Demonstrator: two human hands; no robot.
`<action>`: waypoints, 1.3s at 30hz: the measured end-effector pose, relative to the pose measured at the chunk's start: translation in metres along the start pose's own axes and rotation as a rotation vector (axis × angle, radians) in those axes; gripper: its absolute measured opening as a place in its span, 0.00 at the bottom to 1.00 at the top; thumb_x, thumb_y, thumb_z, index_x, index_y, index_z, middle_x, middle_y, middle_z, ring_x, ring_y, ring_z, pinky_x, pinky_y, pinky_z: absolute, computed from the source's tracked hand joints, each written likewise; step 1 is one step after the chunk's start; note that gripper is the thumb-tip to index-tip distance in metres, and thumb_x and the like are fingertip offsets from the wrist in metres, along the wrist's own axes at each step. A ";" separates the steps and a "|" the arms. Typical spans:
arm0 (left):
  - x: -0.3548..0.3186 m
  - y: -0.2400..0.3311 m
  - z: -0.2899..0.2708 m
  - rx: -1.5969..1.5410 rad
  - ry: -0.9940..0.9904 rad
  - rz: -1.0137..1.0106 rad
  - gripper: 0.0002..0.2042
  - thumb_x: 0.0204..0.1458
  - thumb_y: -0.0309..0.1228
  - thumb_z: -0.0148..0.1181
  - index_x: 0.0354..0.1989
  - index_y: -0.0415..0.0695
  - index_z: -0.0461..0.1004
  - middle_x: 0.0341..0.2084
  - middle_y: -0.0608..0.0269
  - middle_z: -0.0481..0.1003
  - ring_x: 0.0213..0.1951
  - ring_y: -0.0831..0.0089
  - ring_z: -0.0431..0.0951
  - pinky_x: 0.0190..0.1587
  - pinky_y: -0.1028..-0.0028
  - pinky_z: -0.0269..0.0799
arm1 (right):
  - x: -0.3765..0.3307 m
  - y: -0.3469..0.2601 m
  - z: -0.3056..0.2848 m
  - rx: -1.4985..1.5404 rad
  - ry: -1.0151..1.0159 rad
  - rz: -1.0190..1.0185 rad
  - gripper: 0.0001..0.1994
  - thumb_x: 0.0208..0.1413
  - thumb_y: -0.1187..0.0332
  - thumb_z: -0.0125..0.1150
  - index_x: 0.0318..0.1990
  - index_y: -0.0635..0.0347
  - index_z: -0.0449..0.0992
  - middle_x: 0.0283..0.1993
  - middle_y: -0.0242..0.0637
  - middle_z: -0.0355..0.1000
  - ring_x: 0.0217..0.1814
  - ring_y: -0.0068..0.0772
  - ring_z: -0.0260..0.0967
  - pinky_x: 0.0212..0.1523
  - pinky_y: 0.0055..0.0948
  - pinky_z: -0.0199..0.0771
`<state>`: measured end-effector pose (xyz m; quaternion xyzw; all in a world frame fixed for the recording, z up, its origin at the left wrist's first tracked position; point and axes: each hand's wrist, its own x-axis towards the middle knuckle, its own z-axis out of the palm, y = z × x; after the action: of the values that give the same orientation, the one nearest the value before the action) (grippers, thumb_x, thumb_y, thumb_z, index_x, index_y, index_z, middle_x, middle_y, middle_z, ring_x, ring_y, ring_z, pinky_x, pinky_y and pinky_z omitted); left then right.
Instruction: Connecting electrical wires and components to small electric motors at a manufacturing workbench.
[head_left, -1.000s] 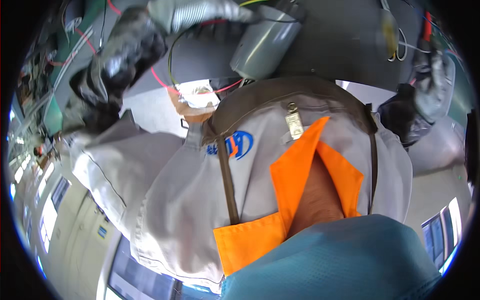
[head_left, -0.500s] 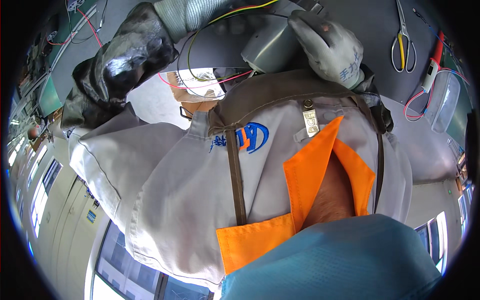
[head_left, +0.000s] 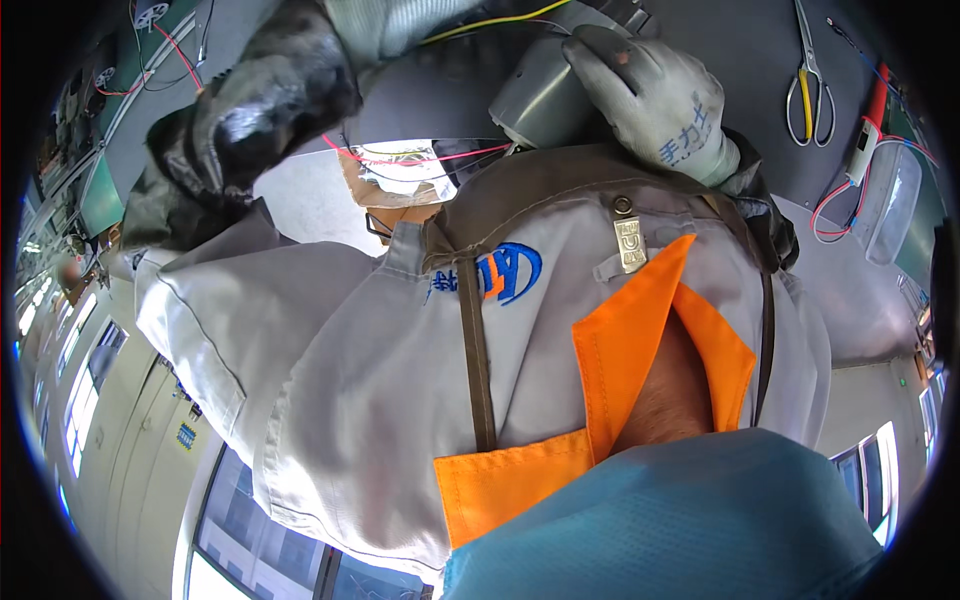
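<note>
My right hand [head_left: 650,100], in a pale grey work glove, is closed on a smooth grey metal cylinder [head_left: 542,92] that lies tilted on the dark worktop [head_left: 425,105]. A yellow wire [head_left: 500,22] and a thin dark wire run above the cylinder towards my left hand [head_left: 392,22]. That hand is gloved too, with a shiny black sleeve [head_left: 265,95] behind it; the upper picture edge cuts it off, so its fingers are hidden. From the cylinder's near end a pink-red wire [head_left: 435,161] stretches left past the table edge.
Scissors [head_left: 809,85] with a yellow-marked handle lie to the right. Beside them are a red-and-white tool [head_left: 863,145] with red and blue leads and a clear plastic tray [head_left: 888,210]. Below the table edge stands a cardboard box [head_left: 398,214] with a white lining.
My left hand has moved up, further out of the picture. The hanging yellow-green and dark wire loops have been drawn up with it. The cylinder and my right hand have shifted slightly.
</note>
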<state>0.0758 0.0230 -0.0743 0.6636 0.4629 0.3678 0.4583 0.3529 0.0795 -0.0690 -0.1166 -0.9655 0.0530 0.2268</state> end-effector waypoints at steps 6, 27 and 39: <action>0.015 0.031 0.002 -0.108 -0.098 -0.334 0.13 0.63 0.33 0.55 0.40 0.32 0.76 0.28 0.68 0.77 0.28 0.78 0.75 0.29 0.74 0.69 | 0.003 0.001 0.001 0.058 -0.055 0.179 0.24 0.52 0.73 0.61 0.58 0.45 0.79 0.52 0.33 0.79 0.43 0.39 0.78 0.42 0.36 0.80; 0.042 0.018 0.081 -0.786 0.357 -0.321 0.08 0.60 0.17 0.62 0.46 0.28 0.78 0.37 0.63 0.79 0.36 0.81 0.77 0.41 0.80 0.75 | 0.020 0.030 -0.037 1.410 0.126 1.037 0.26 0.62 0.73 0.60 0.67 0.67 0.68 0.32 0.31 0.77 0.25 0.17 0.71 0.27 0.19 0.71; 0.059 0.031 0.091 -0.300 0.416 -0.246 0.05 0.59 0.20 0.63 0.40 0.31 0.81 0.34 0.64 0.81 0.35 0.78 0.79 0.40 0.78 0.76 | -0.013 0.022 -0.008 1.603 0.594 0.946 0.31 0.63 0.69 0.65 0.70 0.68 0.62 0.39 0.33 0.79 0.28 0.16 0.72 0.30 0.17 0.73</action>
<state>0.1853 0.0497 -0.0694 0.4375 0.5644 0.5021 0.4878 0.3720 0.0981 -0.0708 -0.3120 -0.4003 0.7477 0.4282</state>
